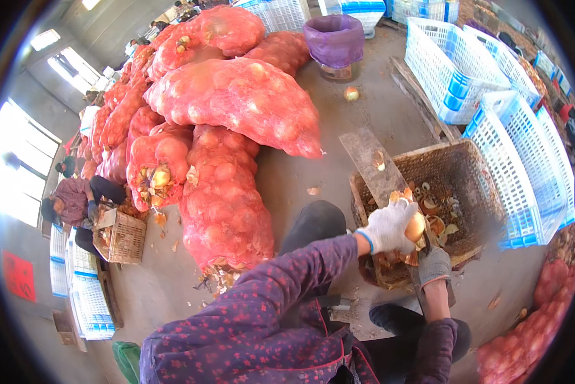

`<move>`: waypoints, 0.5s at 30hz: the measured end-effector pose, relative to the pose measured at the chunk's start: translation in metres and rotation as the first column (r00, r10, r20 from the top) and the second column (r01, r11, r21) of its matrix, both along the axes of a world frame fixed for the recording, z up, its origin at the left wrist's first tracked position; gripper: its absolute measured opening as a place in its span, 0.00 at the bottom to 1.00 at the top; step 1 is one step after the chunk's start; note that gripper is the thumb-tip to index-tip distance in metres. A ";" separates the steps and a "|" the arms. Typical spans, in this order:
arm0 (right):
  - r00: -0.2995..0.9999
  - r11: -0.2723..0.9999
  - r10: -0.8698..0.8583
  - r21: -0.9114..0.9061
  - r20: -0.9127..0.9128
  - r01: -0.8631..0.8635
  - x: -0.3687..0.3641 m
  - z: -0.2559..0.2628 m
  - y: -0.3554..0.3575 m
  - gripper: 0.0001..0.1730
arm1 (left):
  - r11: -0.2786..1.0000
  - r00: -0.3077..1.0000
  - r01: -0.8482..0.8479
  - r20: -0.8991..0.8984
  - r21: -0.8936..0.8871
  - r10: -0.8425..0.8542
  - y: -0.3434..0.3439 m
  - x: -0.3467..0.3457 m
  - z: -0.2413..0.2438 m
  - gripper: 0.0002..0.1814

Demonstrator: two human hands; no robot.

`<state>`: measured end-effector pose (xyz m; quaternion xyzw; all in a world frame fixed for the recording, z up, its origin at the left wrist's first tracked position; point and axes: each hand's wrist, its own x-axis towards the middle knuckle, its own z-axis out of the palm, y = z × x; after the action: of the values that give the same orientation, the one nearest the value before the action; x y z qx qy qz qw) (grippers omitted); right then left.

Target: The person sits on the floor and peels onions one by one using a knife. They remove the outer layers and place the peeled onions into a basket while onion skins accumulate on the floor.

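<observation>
My left hand (pixel 389 227), in a white knit glove, holds a yellow onion (pixel 416 226) over a brown plastic crate (pixel 482 177). My right hand (pixel 435 266), in a grey glove, is closed on a knife whose dark blade (pixel 427 243) is at the lower side of the onion. The knife's handle is hidden in the glove. A worn wooden plank (pixel 364 153) lies across the crate, passing under my hands, with a scrap of onion skin on it. Onion trimmings (pixel 439 223) and dry skins lie inside the crate.
Full red mesh onion sacks (pixel 234 101) are piled ahead and left. A purple mesh bag (pixel 334 41) lines a round container. White-and-blue plastic crates (pixel 453 72) stand right on wooden pallets. One loose onion (pixel 351 94) lies on the floor. A co-worker (pixel 74 204) sits left beside a crate.
</observation>
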<state>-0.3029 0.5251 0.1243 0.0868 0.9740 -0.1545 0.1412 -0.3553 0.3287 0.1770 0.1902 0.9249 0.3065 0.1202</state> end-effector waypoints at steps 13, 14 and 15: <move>0.998 0.995 -0.050 -0.090 0.032 0.053 0.000 0.035 -0.029 0.23 | 0.985 0.858 -0.140 -0.509 -0.097 0.071 0.015 0.019 -0.017 0.34; 0.997 0.997 -0.064 -0.044 0.037 0.066 -0.007 0.037 -0.033 0.23 | 0.994 0.905 -0.105 -0.417 -0.033 0.082 0.012 0.010 -0.013 0.38; 0.996 0.997 -0.082 -0.007 0.034 0.082 -0.012 0.040 -0.037 0.23 | 0.997 0.955 -0.069 -0.288 0.015 0.071 0.006 -0.001 -0.009 0.41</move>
<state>-0.3151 0.4885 0.1640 0.1286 0.9664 -0.1629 0.1515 -0.3563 0.3343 0.1683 0.2002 0.9379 0.2820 -0.0271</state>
